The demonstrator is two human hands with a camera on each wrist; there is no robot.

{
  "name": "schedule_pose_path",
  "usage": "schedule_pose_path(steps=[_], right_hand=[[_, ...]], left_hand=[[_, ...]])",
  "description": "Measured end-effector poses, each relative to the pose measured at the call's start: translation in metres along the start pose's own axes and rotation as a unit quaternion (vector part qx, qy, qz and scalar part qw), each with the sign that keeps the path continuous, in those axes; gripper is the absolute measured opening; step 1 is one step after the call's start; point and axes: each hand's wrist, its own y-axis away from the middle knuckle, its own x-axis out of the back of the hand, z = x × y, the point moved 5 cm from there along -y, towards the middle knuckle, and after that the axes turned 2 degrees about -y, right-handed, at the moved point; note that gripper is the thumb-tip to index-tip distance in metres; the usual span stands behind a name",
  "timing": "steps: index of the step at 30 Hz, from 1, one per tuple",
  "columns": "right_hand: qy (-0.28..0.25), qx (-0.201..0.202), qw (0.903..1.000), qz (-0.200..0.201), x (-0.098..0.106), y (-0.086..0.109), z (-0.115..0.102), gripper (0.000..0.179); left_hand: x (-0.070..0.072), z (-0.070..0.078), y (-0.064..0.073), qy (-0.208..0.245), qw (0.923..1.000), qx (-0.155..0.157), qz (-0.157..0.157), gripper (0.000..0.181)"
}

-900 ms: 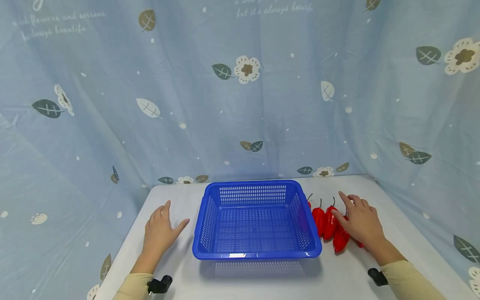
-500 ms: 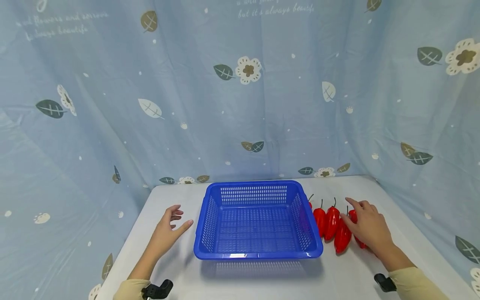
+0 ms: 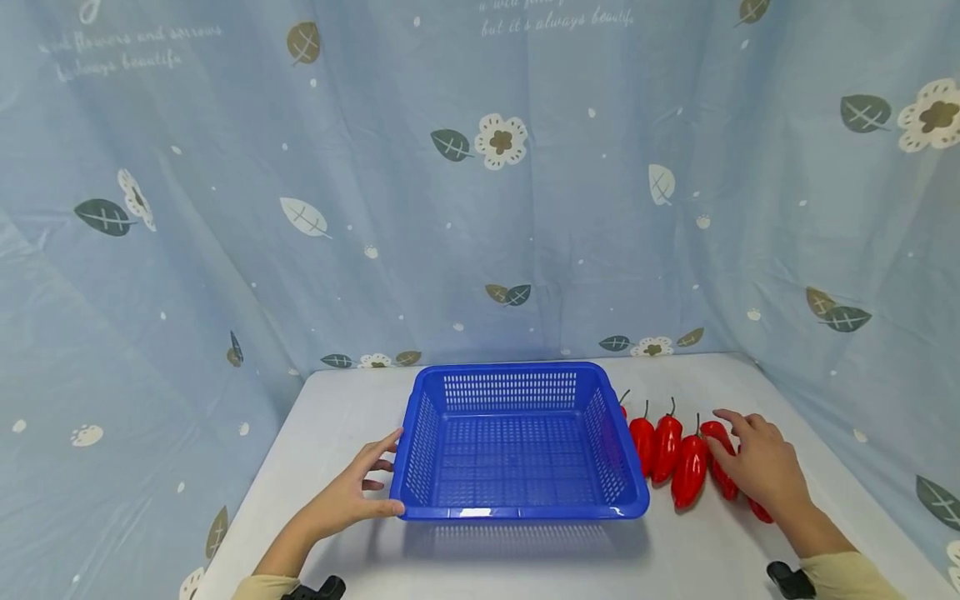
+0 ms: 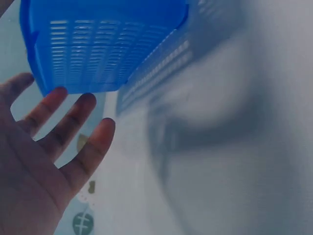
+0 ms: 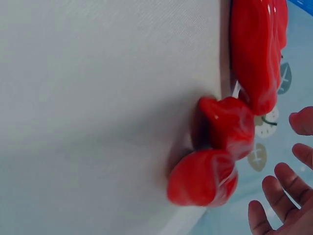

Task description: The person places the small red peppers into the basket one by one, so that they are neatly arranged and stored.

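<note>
A blue plastic basket (image 3: 517, 513) with slotted walls stands on the white table. My left hand (image 3: 341, 502) is at its left side, fingertips and thumb right at the rim. The left wrist view has these fingers (image 4: 73, 122) spread and loosely bent beside the slotted wall. To the right of the basket lie several red peppers (image 3: 688, 473) with thin dark stems. Over the rightmost ones hovers my right hand (image 3: 768, 467), holding nothing and partly hiding a pepper. In the right wrist view its loosely bent fingers (image 5: 279, 196) are apart from the nearest red pepper (image 5: 203, 178).
The basket's inside shows only its slotted floor (image 3: 510, 458). A blue curtain (image 3: 375, 208) with leaves and flowers hangs behind and along both sides of the white table (image 3: 360, 392). One pepper is mostly behind the basket's right wall.
My left hand has moved right to the basket's left rim. My right hand has drifted right and slightly nearer, uncovering more of the peppers. Basket and peppers stay in place.
</note>
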Motion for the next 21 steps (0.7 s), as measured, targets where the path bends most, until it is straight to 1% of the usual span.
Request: schedule_pose_path(steps=[3,6,9,12,16,21], right_hand=[[-0.013,-0.011,0.9998,-0.009,0.0,0.001,0.009,0.065],[-0.019,-0.031,0.9991,-0.02,-0.003,0.003,0.019,0.066],[-0.024,-0.049,0.9982,-0.024,-0.005,0.006,0.028,0.066],[-0.032,-0.062,0.9971,-0.031,-0.005,0.008,0.035,0.067],[-0.046,-0.079,0.9948,-0.044,-0.005,0.012,0.042,0.067],[-0.051,-0.085,0.9936,-0.054,-0.007,0.016,0.051,0.066]], left_hand=[[-0.003,-0.003,0.0,-0.01,0.9999,-0.005,-0.009,0.101],[-0.004,-0.004,-0.001,-0.014,0.9998,-0.008,-0.009,0.102],[-0.006,-0.002,-0.002,-0.013,0.9998,-0.013,-0.01,0.103],[-0.009,0.0,-0.002,-0.01,0.9999,-0.008,-0.01,0.105],[-0.012,0.0,-0.003,-0.007,0.9999,0.011,-0.009,0.108],[-0.013,-0.001,-0.004,-0.01,0.9998,0.017,-0.006,0.109]])
